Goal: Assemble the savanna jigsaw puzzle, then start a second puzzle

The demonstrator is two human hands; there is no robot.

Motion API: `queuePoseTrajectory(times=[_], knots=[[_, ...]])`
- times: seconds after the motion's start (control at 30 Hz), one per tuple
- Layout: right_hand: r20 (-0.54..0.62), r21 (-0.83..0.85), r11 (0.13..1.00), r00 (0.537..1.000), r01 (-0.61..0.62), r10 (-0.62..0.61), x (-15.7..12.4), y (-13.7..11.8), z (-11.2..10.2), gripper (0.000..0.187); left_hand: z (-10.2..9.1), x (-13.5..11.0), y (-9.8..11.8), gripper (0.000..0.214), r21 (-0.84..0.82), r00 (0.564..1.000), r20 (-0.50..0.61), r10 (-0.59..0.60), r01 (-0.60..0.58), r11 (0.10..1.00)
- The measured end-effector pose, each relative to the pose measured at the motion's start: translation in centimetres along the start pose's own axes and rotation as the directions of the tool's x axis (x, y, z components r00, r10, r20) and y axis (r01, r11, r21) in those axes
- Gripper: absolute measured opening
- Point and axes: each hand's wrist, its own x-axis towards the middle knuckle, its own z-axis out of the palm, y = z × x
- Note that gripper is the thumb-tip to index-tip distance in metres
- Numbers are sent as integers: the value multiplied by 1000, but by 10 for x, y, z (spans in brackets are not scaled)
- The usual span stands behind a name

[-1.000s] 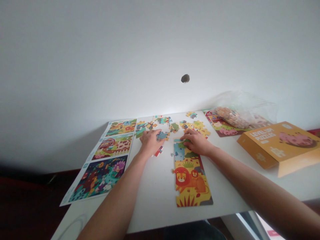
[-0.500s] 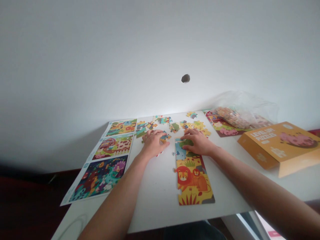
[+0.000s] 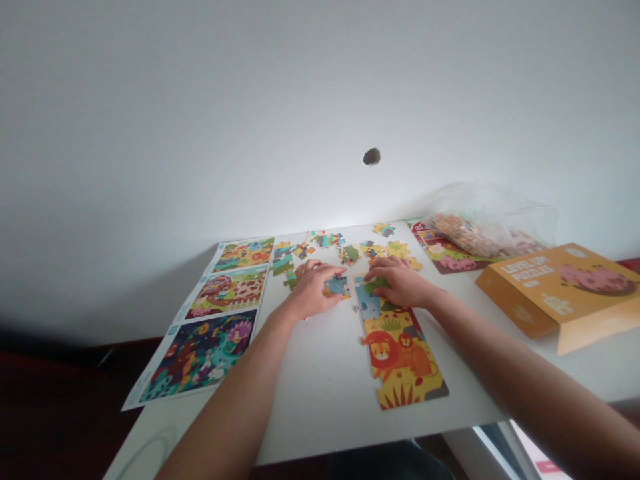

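Observation:
A partly joined lion puzzle (image 3: 403,360) lies on the white table (image 3: 320,400) in front of me. My right hand (image 3: 397,283) rests flat on its far end, fingers pressing the green and blue part. My left hand (image 3: 315,288) is just left of it, fingers curled on a small blue puzzle piece (image 3: 336,286) that sits close to the joined puzzle's upper left corner. Several loose pieces (image 3: 350,250) lie scattered beyond both hands.
Three printed picture sheets (image 3: 220,313) lie in a row at the left. An orange puzzle box (image 3: 560,287) stands at the right. Behind it sits a clear plastic bag of pieces (image 3: 480,223) on another picture sheet. A white wall rises right behind the table.
My left hand has slid right with the blue piece, up to the joined puzzle. The joined puzzle has swung a little, its near end shifting right under my right hand.

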Motion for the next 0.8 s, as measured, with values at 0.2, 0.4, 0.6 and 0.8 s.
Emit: queuePoseTrajectory(times=[0.2,0.4,0.6,0.8], knots=[[-14,-16,1000,1000,-1,1,-1,-1,1,30,-1,-2,3,42,95,1000,5,-12,12,995],[-10,-15,1000,1000,-14,14,-1,0,2,31,-2,-2,2,42,84,999,30,36,-38,996],[-12,-4,1000,1000,-12,12,-1,-1,2,31,-1,-2,1,47,47,1000,15,18,-19,999],[-25,-5,1000,1000,-11,11,-1,-1,2,31,-5,-3,3,46,-45,998,56,39,-36,998]])
